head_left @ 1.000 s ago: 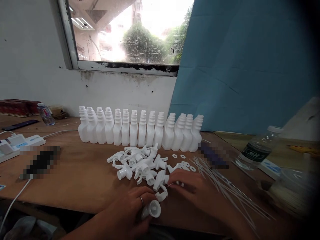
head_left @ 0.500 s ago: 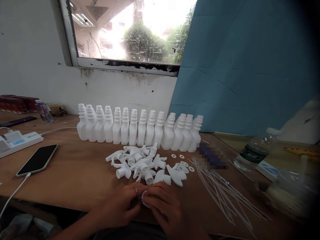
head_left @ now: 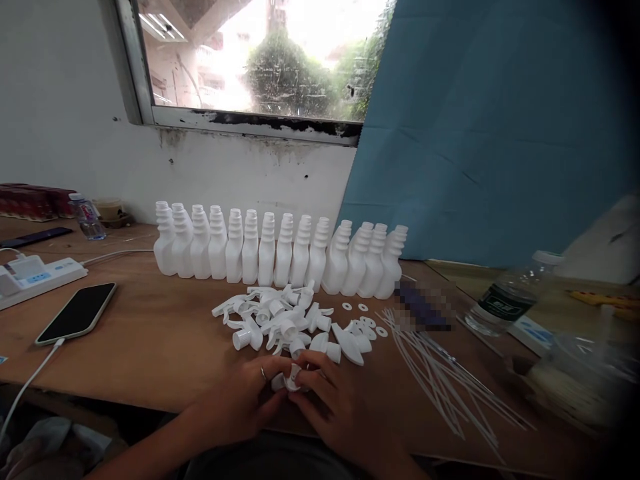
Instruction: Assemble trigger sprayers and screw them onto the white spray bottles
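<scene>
"What are your fingers doing down there?"

"My left hand [head_left: 243,395] grips a white spray head [head_left: 292,381] at the lower centre of the frame, its round end turned up toward me. My right hand [head_left: 340,393] has its fingers bent against that same end. I can't tell whether they pinch it or press something small there; my fingertips hide it."

"And what lies around it?"

"Just above my hands, at the centre, a loose pile of spray heads [head_left: 287,327] sits on the brown worktop [head_left: 165,357]. Right of the pile are flat white rings [head_left: 369,323], some overlapping, and beyond them thin white tubes [head_left: 420,343] fan toward the lower right."

"The bottles?"

"Fourteen white bottles [head_left: 267,260] stand upright in a row behind the pile, across the middle of the frame, their necks uncapped. A phone [head_left: 75,315] lies at the left, plugged into a white cable [head_left: 35,377]."
</scene>
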{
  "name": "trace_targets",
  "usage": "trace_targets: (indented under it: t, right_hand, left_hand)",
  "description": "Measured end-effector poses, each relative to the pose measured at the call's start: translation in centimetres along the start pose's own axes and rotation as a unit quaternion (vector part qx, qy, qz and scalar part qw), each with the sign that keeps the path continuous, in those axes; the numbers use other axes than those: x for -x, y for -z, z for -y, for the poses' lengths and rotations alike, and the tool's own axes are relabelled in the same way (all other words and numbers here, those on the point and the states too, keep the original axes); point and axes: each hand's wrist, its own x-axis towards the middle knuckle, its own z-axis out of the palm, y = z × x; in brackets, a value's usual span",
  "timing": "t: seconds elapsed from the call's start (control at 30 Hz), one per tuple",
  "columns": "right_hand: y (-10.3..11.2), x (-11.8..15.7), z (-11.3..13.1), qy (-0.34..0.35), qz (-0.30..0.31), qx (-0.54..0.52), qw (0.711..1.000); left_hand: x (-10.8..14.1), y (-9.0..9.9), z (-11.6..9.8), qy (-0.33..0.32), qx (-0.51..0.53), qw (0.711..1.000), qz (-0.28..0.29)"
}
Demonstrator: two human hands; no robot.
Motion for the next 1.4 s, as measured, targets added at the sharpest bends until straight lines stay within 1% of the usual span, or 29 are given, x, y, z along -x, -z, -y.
trace_targets:
  t: [0.13, 0.27, 0.37, 0.43, 0.5, 0.6, 0.7, 0.83, 0.97, 1.1, 1.27, 1.4]
  right_hand:
    - [-0.5, 0.1, -0.5, -0.018, -0.007, -0.001, 1.0]
    - [-0.9, 0.4, -1.0, -0.058, -0.005, -0.029, 0.998]
    - [-0.6, 0.3, -0.7, -0.073, 0.007, -0.02, 0.997]
    - [-0.1, 0.1, -0.4, -0.069, 0.019, -0.001, 0.997]
    - [0.3, -0.2, -0.2, -0.046, 0.026, 0.013, 0.998]
    - [0.5, -0.3, -0.1, -0.015, 0.013, 0.015, 1.0]
    - [0.3, -0.3, -0.1, -0.025, 0.003, 0.009, 1.0]
    - [0.1, -0.1, -0.4, -0.051, 0.019, -0.017, 0.998]
    - [0.0, -0.2, -0.6, -0.036, 0.016, -0.023, 0.999]
    - [-0.1, -0.3, -0.5, -0.03, 0.023, -0.025, 0.999]
    - [0.0, -0.4, -0.4, -0.02, 0.036, -0.021, 0.999]
    - [-0.1, -0.3, -0.3, -0.033, 0.037, -0.008, 0.999]
  left_hand:
    - [-0.2, -0.2, -0.1, -0.035, -0.024, 0.999, -0.008]
    - [-0.1, -0.5, 0.2, -0.035, -0.059, 0.997, -0.021]
    - [-0.1, -0.8, 0.5, -0.037, -0.067, 0.997, -0.025]
    - [-0.1, -1.0, 0.7, -0.032, -0.068, 0.997, -0.03]
    - [-0.2, -1.1, 0.9, -0.017, -0.071, 0.997, -0.035]
    - [-0.2, -1.2, 1.1, -0.007, -0.08, 0.996, -0.034]
    - [-0.2, -1.1, 1.1, -0.011, -0.086, 0.996, -0.033]
    - [-0.1, -0.9, 1.0, -0.009, -0.094, 0.995, -0.032]
    - [-0.1, -0.9, 1.0, -0.009, -0.095, 0.995, -0.034]
    - [-0.2, -1.0, 1.4, -0.029, -0.095, 0.994, -0.037]
    - [-0.2, -1.1, 1.9, -0.052, -0.121, 0.99, -0.047]
    - [-0.1, -1.1, 1.8, -0.051, -0.121, 0.99, -0.05]
